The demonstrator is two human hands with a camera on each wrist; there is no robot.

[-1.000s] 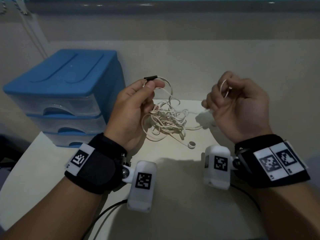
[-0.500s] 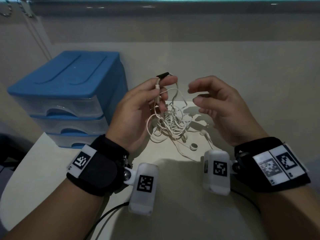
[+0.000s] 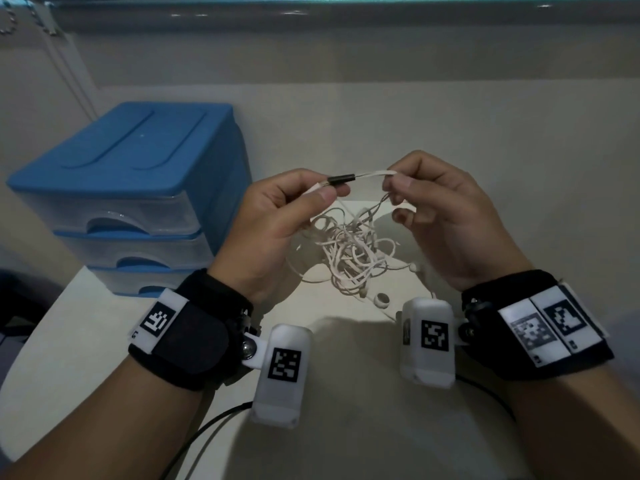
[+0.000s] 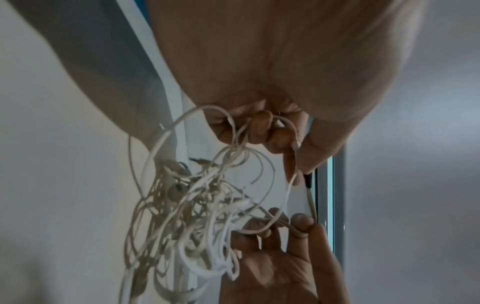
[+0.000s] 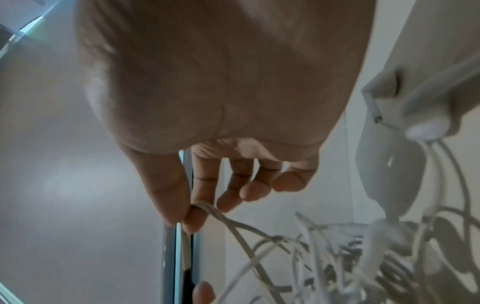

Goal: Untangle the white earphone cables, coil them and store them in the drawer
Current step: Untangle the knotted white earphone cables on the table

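Tangled white earphone cables (image 3: 349, 258) hang in a loose knot of thin, rubbery loops just above a pale table (image 3: 104, 341), one round earbud (image 3: 382, 301) at the bottom of the knot. A person's left hand (image 3: 277, 223) pinches a strand between thumb and forefinger beside a short black sleeve (image 3: 342, 178) on the cord, the other fingers curled. The right hand (image 3: 446, 216) pinches the same strand past the sleeve, its remaining fingers loosely bent and apart. At left stands a plastic drawer unit (image 3: 128, 188) with a smooth blue top and three translucent drawers, all closed.
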